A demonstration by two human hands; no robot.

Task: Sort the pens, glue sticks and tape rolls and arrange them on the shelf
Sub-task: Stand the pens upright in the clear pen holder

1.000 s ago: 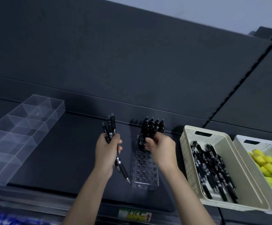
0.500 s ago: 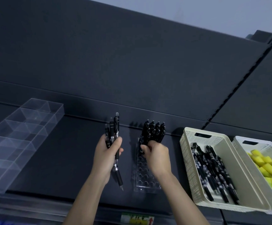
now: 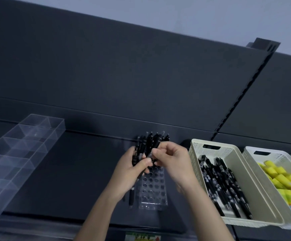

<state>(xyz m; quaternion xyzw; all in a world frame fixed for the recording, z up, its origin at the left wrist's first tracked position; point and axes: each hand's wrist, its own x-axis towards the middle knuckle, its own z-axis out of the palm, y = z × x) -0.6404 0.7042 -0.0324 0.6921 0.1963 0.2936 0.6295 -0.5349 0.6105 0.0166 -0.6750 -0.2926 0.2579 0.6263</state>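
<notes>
Two hands work over a clear holder [image 3: 152,192] on the shelf [image 3: 75,180].
Lower right, a cream basket [image 3: 235,159] holds loose pens [image 3: 223,185]; the white basket [image 3: 278,156] beside it holds yellow glue sticks [image 3: 285,180]. A clear divided box [image 3: 19,153] sits at left. Upright pens [image 3: 158,139] fill the holder's far rows, half hidden. The left hand [image 3: 130,173] grips a pen bunch [image 3: 138,150]; the right hand [image 3: 174,160] seems to pinch one of them.

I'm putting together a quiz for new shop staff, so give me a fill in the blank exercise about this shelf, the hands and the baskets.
1. The left hand grips a bunch of ___ pens.
2. The glue sticks in the white basket are ___.
3. The beige basket holds loose black ___.
4. The clear divided tray stands to the ___ of the pen holder.
Missing words: black, yellow, pens, left.
</notes>
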